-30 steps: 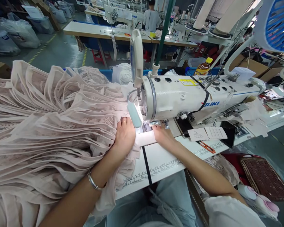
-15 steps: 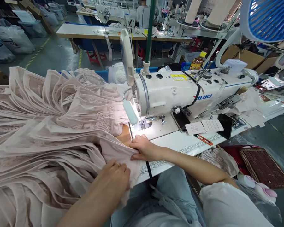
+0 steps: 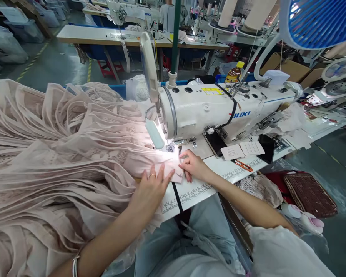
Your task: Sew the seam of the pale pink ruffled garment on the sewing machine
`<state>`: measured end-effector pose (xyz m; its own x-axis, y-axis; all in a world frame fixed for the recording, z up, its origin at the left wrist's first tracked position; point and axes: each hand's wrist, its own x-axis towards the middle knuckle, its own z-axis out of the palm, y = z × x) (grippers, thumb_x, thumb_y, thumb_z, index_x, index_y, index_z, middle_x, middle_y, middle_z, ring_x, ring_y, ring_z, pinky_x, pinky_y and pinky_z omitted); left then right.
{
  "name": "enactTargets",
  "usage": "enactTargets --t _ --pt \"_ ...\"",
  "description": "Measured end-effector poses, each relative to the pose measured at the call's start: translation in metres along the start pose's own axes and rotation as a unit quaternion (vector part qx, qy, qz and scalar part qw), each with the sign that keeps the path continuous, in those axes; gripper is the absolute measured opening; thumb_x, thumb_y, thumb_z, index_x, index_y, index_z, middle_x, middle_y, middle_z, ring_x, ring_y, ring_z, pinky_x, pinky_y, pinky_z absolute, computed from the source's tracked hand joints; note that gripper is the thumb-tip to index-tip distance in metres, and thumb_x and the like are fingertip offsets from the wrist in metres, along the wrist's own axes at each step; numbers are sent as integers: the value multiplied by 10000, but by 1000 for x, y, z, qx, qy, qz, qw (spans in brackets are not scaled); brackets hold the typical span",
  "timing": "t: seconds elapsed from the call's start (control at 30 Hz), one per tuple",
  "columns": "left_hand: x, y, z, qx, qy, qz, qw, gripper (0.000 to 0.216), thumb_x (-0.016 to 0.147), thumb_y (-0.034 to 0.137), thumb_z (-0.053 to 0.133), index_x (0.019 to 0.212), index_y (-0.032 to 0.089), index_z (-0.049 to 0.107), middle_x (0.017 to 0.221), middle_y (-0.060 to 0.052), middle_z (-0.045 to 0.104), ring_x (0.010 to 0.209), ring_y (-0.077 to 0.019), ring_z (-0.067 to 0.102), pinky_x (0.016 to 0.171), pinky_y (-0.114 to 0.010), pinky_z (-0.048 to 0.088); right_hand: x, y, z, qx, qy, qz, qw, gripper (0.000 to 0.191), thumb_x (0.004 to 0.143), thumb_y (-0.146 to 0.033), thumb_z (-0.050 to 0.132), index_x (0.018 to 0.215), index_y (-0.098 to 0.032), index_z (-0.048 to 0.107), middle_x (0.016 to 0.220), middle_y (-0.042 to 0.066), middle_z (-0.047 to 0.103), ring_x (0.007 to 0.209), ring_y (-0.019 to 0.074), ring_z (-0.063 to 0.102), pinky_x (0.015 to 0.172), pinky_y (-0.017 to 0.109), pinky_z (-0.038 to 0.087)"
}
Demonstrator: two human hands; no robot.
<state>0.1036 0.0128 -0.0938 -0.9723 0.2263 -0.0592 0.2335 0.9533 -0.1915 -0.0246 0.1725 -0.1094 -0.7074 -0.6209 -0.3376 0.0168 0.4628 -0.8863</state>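
Pale pink fabric (image 3: pixel 144 161) lies on the sewing machine bed, its edge at the lit presser foot (image 3: pixel 170 148) of the white sewing machine (image 3: pixel 202 109). My left hand (image 3: pixel 152 186), a ring on one finger, rests on this fabric with its fingers spread flat. At the fabric's right edge, my right hand (image 3: pixel 193 165) pinches the cloth between thumb and fingers. A large heap of the same gathered pink garments (image 3: pixel 60 154) with lace fills the left side, running up to the machine.
Right of the needle area lie a phone (image 3: pixel 215 143), paper cards (image 3: pixel 242 150) and orange thread snips (image 3: pixel 243 165). A blue fan (image 3: pixel 323 23) hangs at upper right, near thread cones (image 3: pixel 255 17). A bottle (image 3: pixel 235 72) stands behind the machine. A ruler strip (image 3: pixel 196 192) edges the table.
The fabric has moved from the table's front edge up under the presser foot area. My left hand has moved forward and spread flat; my right hand has shifted right to the fabric's edge.
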Motion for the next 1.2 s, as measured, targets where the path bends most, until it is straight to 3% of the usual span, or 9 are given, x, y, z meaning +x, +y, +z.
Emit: enactTargets --t 0.17,0.27,0.4,0.57,0.7,0.8,0.87,1.03,1.2 --pt "14 5 -18 33 -69 -10 997 517 873 -91 378 1308 34 628 975 -194 713 754 -235 696 584 -302 485 -28 -1 -22 -281 103 -96 949 21 953 -205 574 954 -224 565 757 -21 662 678 154 627 653 266 439" --pt "26 -7 -16 -20 -27 25 999 379 829 -96 424 970 63 737 888 -144 681 817 -240 662 639 -312 468 -51 7 -55 -469 208 -96 853 92 956 -188 553 917 -187 637 966 94 697 913 237 622 764 326 446" --pt "37 -30 8 -175 47 8 983 286 912 64 449 735 158 653 781 -54 590 744 -188 563 623 -293 407 -72 29 -104 -629 308 -73 710 324 894 -74 527 1198 -100 637 1275 190 632 1142 354 521 864 420 415" --pt "39 -44 34 -340 102 -9 935 387 989 348 421 695 182 609 762 -18 535 716 -156 521 619 -271 408 -77 47 -126 -660 349 -126 654 205 954 -146 533 985 -146 736 986 137 713 983 312 578 824 416 399" --pt "36 -43 33 -352 120 2 928 386 1000 327 404 722 173 624 797 -34 548 746 -164 529 657 -280 434 -74 36 -110 -543 436 -245 675 228 988 -199 533 1033 -200 756 722 58 666 728 224 609 687 349 427" --pt "32 -41 28 -303 118 21 945 269 974 207 438 836 164 665 853 -48 572 805 -177 548 672 -280 429 -65 26 -85 -394 335 -330 790 257 1018 -201 472 1083 -206 721 791 30 714 720 172 669 679 295 508" --pt "29 -40 24 -268 119 39 955 183 942 163 501 910 168 681 877 -47 589 827 -180 556 657 -272 409 -52 23 -68 -330 250 -371 831 243 1026 -227 466 1034 -207 707 911 41 742 825 171 704 732 287 556" --pt "27 -38 23 -226 139 56 963 194 966 186 529 852 182 686 841 -24 594 754 -148 527 613 -256 356 -13 34 -40 -376 228 -446 779 236 994 -106 446 1007 -190 666 941 82 744 906 199 697 822 349 577" --pt "29 -39 28 -255 135 39 957 346 1019 257 408 830 180 687 824 -24 591 741 -143 528 600 -252 361 4 30 -37 -491 79 -393 773 255 915 -5 489 1039 -163 647 1185 115 717 1132 220 648 985 392 514"
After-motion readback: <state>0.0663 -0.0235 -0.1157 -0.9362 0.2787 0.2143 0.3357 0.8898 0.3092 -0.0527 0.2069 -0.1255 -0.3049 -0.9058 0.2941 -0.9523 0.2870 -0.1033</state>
